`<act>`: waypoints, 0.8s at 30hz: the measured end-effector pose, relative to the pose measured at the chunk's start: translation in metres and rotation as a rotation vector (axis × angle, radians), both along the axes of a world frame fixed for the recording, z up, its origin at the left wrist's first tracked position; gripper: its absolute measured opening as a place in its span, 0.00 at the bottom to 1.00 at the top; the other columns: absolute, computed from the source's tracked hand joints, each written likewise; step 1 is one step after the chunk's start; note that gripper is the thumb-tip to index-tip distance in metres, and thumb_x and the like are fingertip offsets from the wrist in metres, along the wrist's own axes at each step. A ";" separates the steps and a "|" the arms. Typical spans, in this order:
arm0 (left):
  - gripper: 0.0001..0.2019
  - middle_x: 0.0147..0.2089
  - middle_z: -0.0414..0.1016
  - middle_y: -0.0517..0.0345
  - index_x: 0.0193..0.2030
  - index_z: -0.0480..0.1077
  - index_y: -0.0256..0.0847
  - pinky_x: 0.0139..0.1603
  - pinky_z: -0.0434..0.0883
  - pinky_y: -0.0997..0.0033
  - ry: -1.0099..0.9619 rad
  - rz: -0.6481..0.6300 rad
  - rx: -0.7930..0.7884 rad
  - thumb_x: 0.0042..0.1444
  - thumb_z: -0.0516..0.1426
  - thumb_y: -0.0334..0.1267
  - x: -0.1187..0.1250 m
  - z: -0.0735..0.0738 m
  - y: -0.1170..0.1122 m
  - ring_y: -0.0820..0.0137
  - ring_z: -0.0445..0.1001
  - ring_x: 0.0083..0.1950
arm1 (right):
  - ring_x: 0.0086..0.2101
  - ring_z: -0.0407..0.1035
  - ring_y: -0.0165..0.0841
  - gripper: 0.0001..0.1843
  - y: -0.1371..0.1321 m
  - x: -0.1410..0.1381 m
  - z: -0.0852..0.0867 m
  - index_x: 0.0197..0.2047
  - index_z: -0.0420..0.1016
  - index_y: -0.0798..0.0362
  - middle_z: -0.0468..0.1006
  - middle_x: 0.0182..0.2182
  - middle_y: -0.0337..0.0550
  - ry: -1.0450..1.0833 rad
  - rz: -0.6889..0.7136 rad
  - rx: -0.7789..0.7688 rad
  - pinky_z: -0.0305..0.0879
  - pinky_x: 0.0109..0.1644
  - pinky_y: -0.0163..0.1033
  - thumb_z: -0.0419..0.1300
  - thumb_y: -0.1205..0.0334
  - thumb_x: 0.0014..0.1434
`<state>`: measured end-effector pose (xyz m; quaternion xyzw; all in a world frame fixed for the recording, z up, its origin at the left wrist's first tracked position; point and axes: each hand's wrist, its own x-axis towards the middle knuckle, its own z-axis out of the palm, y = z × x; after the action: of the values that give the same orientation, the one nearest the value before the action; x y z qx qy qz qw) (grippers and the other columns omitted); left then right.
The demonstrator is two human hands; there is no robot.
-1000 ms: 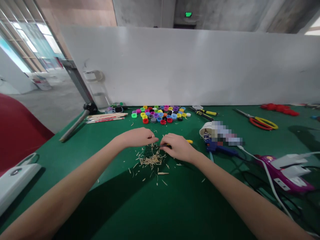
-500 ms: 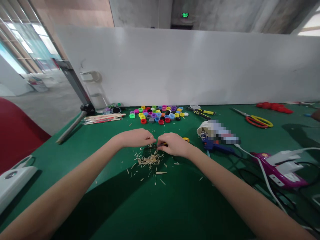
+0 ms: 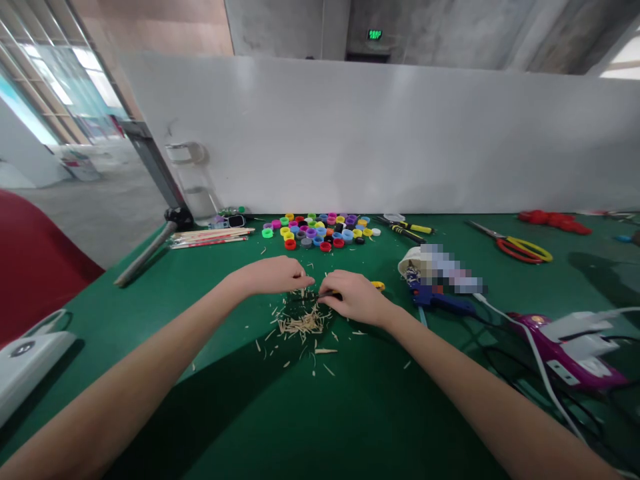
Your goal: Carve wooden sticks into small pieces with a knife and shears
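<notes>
My left hand (image 3: 280, 275) hovers over the table with fingers pinched together. What sits between its fingertips is too small to make out. Just to the right, my right hand (image 3: 354, 297) is closed round a knife (image 3: 379, 286) with a yellow and black handle. Its thin dark blade points left, below my left fingertips. Under both hands lies a loose pile of pale wood shavings and short slivers (image 3: 303, 323), with stray bits scattered around it on the green table (image 3: 280, 427).
Beyond my hands spread many coloured bottle caps (image 3: 320, 231). Wooden sticks (image 3: 213, 238) lie at left. Pliers (image 3: 407, 232), scissors (image 3: 523, 248), a blue glue gun (image 3: 443, 300), a white cup (image 3: 411, 257) and a purple power strip (image 3: 570, 350) with cables are at right. A white panel (image 3: 350, 140) stands behind.
My right hand has shifted slightly right and down, drawing the knife a little away from my left fingertips. The left hand stays nearly in place. The view has tilted slightly.
</notes>
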<state>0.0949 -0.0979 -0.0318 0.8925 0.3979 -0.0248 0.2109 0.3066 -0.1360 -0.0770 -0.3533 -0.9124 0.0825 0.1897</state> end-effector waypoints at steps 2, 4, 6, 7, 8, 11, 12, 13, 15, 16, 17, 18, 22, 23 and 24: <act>0.23 0.19 0.45 0.63 0.20 0.47 0.41 0.21 0.47 0.67 0.012 0.020 0.006 0.58 0.43 0.54 0.000 -0.001 0.000 0.74 0.45 0.19 | 0.35 0.65 0.31 0.06 0.000 0.000 0.000 0.33 0.69 0.52 0.73 0.31 0.39 0.023 -0.020 0.010 0.54 0.33 0.35 0.56 0.60 0.60; 0.23 0.19 0.46 0.63 0.19 0.47 0.41 0.21 0.47 0.67 0.024 0.038 0.016 0.58 0.43 0.55 0.001 -0.001 -0.001 0.74 0.46 0.19 | 0.35 0.64 0.31 0.06 -0.001 0.000 -0.001 0.33 0.69 0.52 0.73 0.31 0.39 0.025 -0.030 0.017 0.53 0.33 0.36 0.55 0.60 0.60; 0.23 0.18 0.46 0.62 0.19 0.47 0.41 0.21 0.47 0.67 0.030 0.046 0.023 0.58 0.43 0.55 0.001 -0.002 -0.001 0.74 0.47 0.19 | 0.35 0.64 0.31 0.06 0.000 -0.001 -0.001 0.32 0.69 0.51 0.73 0.30 0.39 0.015 -0.036 0.020 0.53 0.33 0.36 0.55 0.60 0.60; 0.23 0.18 0.46 0.62 0.19 0.47 0.41 0.21 0.47 0.67 0.033 0.045 0.024 0.58 0.42 0.55 0.002 -0.002 -0.002 0.74 0.47 0.19 | 0.35 0.64 0.31 0.07 0.001 -0.002 -0.001 0.32 0.68 0.51 0.73 0.30 0.39 0.006 -0.041 0.017 0.52 0.32 0.36 0.55 0.59 0.60; 0.23 0.18 0.47 0.62 0.19 0.48 0.41 0.21 0.47 0.67 0.034 0.043 0.025 0.58 0.42 0.55 0.003 -0.002 -0.002 0.74 0.47 0.19 | 0.34 0.65 0.31 0.07 0.001 -0.002 -0.001 0.31 0.69 0.51 0.73 0.30 0.38 -0.004 -0.048 0.012 0.52 0.32 0.36 0.55 0.59 0.60; 0.24 0.18 0.49 0.62 0.19 0.49 0.41 0.21 0.48 0.67 0.043 0.037 0.037 0.58 0.41 0.56 0.004 -0.001 -0.003 0.74 0.49 0.19 | 0.33 0.65 0.30 0.07 0.005 -0.003 -0.001 0.31 0.69 0.51 0.74 0.31 0.38 -0.031 -0.077 -0.016 0.51 0.31 0.35 0.57 0.58 0.58; 0.24 0.18 0.50 0.62 0.19 0.49 0.40 0.21 0.48 0.67 0.046 0.036 0.042 0.58 0.41 0.56 0.004 -0.001 -0.004 0.74 0.50 0.19 | 0.33 0.66 0.30 0.07 0.006 -0.003 0.000 0.31 0.70 0.51 0.74 0.31 0.38 -0.037 -0.079 -0.026 0.51 0.30 0.35 0.58 0.57 0.58; 0.24 0.18 0.51 0.61 0.19 0.49 0.40 0.21 0.49 0.67 0.048 0.036 0.042 0.58 0.41 0.56 0.005 -0.001 -0.004 0.74 0.50 0.19 | 0.33 0.66 0.30 0.07 0.008 -0.003 0.000 0.31 0.70 0.51 0.75 0.31 0.38 -0.041 -0.077 -0.036 0.50 0.30 0.34 0.58 0.57 0.58; 0.24 0.18 0.51 0.61 0.18 0.49 0.40 0.21 0.49 0.67 0.049 0.035 0.037 0.58 0.41 0.56 0.005 0.000 -0.005 0.74 0.50 0.19 | 0.33 0.66 0.30 0.06 0.009 -0.003 0.001 0.32 0.71 0.50 0.75 0.32 0.38 -0.049 -0.065 -0.055 0.50 0.29 0.34 0.58 0.57 0.57; 0.24 0.18 0.50 0.61 0.19 0.49 0.41 0.21 0.49 0.67 0.048 0.034 0.031 0.59 0.41 0.56 0.006 0.000 -0.006 0.74 0.49 0.19 | 0.33 0.66 0.30 0.06 0.009 -0.004 0.001 0.32 0.71 0.50 0.75 0.32 0.38 -0.055 -0.057 -0.066 0.50 0.29 0.34 0.58 0.58 0.57; 0.24 0.18 0.49 0.62 0.18 0.49 0.41 0.20 0.48 0.67 0.049 0.033 0.019 0.59 0.41 0.56 0.006 0.001 -0.007 0.74 0.49 0.19 | 0.33 0.67 0.30 0.06 0.009 -0.004 0.001 0.32 0.71 0.50 0.76 0.32 0.38 -0.064 -0.052 -0.075 0.50 0.28 0.34 0.58 0.58 0.57; 0.24 0.18 0.49 0.62 0.18 0.49 0.41 0.20 0.48 0.67 0.050 0.033 0.010 0.59 0.42 0.55 0.007 0.002 -0.008 0.74 0.48 0.18 | 0.33 0.67 0.30 0.05 0.009 -0.004 0.001 0.33 0.72 0.50 0.76 0.32 0.39 -0.075 -0.049 -0.082 0.50 0.28 0.34 0.59 0.58 0.57; 0.24 0.18 0.50 0.61 0.17 0.50 0.41 0.19 0.48 0.67 0.059 0.042 0.020 0.59 0.42 0.53 0.010 0.004 -0.015 0.74 0.48 0.18 | 0.34 0.68 0.31 0.04 0.007 -0.006 0.000 0.33 0.72 0.50 0.76 0.33 0.38 -0.100 -0.058 -0.065 0.49 0.28 0.34 0.60 0.59 0.55; 0.24 0.18 0.51 0.61 0.17 0.50 0.41 0.19 0.48 0.67 0.063 0.049 0.031 0.59 0.42 0.54 0.010 0.005 -0.015 0.74 0.48 0.18 | 0.34 0.67 0.31 0.04 0.006 -0.006 0.000 0.33 0.72 0.51 0.76 0.33 0.38 -0.100 -0.063 -0.054 0.49 0.28 0.34 0.60 0.59 0.55; 0.24 0.18 0.52 0.60 0.17 0.51 0.41 0.20 0.48 0.68 0.069 0.059 0.039 0.59 0.42 0.54 0.010 0.005 -0.016 0.74 0.49 0.18 | 0.33 0.67 0.30 0.04 0.005 -0.006 0.000 0.33 0.71 0.51 0.76 0.32 0.38 -0.101 -0.068 -0.045 0.49 0.28 0.34 0.60 0.60 0.55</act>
<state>0.1049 -0.1137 -0.0269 0.8829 0.4316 -0.0414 0.1804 0.3005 -0.1311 -0.0769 -0.3918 -0.9062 0.0785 0.1380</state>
